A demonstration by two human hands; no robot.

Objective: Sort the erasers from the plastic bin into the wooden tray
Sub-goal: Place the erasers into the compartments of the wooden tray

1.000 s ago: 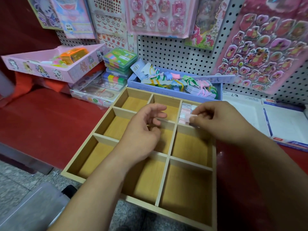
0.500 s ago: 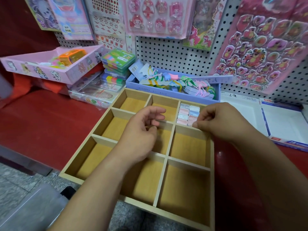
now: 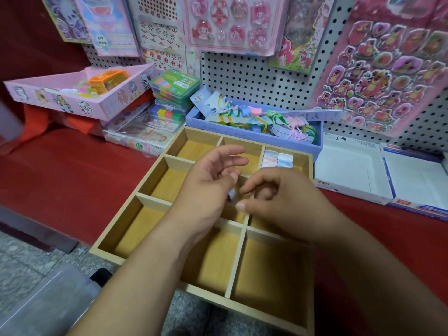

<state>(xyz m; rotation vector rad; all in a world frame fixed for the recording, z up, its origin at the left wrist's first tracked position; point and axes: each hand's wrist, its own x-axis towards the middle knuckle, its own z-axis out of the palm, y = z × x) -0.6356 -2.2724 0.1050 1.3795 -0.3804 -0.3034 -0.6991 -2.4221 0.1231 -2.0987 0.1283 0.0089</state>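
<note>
Behind the red counter, a pegboard wall is hung with sticker sheets. The wooden tray is placed at the front edge of the counter, with its near end over the edge. A small block of pastel erasers is already laid in the tray's far right compartment; the other visible compartments are bare. The left hand is held over the tray's middle with fingers loosely spread, and a small pale piece, perhaps an eraser, is glimpsed at its palm. The right hand is held just beside it, thumb and forefinger nearly closed; whether something is pinched cannot be told. The plastic bin is seen blurred below the front edge, its contents hidden. Most of the sorting is judged to remain.
</note>
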